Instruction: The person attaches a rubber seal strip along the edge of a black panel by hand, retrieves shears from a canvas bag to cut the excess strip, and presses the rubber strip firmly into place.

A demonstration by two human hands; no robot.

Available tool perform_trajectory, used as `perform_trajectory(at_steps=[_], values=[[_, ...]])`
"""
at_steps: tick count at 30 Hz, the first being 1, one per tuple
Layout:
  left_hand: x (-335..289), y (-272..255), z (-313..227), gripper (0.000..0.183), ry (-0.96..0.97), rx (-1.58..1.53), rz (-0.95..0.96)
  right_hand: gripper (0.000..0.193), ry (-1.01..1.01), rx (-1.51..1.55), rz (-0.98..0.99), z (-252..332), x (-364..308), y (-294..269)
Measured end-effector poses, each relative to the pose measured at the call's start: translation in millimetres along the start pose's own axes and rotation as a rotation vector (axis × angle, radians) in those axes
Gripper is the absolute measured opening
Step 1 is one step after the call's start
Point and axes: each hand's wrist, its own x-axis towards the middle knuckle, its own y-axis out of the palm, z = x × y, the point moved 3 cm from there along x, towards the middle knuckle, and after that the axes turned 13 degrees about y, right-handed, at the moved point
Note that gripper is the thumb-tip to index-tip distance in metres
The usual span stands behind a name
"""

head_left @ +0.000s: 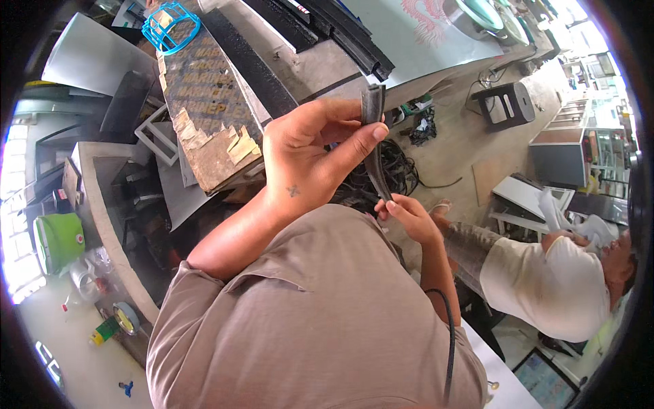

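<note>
My left hand [308, 151] is raised in front of my chest, its thumb and fingers pinching a black rubber strip [375, 169] near the upper end. That end sticks up past the fingertips and shows a grooved face. From there the strip bends down toward my right hand [413, 217], which grips it lower between thumb and fingers. Behind the strip, a tangled coil of black strip or cable [403, 169] lies on the floor; whether the held piece joins it is hidden.
Ahead is a worn board [204, 102] bearing a blue plastic ring frame [172, 28] and long black profiles [327, 31]. A table [409, 58] holds metal pots [477, 15]. On the right, a person in a white shirt [545, 286] is close by. A black stool [504, 103] stands beyond.
</note>
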Motion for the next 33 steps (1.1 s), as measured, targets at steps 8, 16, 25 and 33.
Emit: perform_trajectory(at_steps=[8, 16, 25, 33], values=[[2.5, 6.9, -13.6, 0.021, 0.131, 0.010, 0.058, 0.030, -0.072, -0.021, 0.006, 5.3, 5.9, 1.8], [2.6, 7.8, -4.7, 0.028, -0.247, -0.872, -0.186, 0.030, -0.193, 0.024, -0.013, 16.0, 3.7, 6.6], [6.6, -10.7, -5.7, 0.023, -0.402, -1.492, -0.208, 0.020, -0.384, -0.182, -0.127, 27.1, -20.2, 15.0], [4.9, -7.5, -9.5, 0.019, -0.321, -1.477, -0.102, 0.019, -0.376, -0.210, -0.122, 28.3, -32.2, 16.7]])
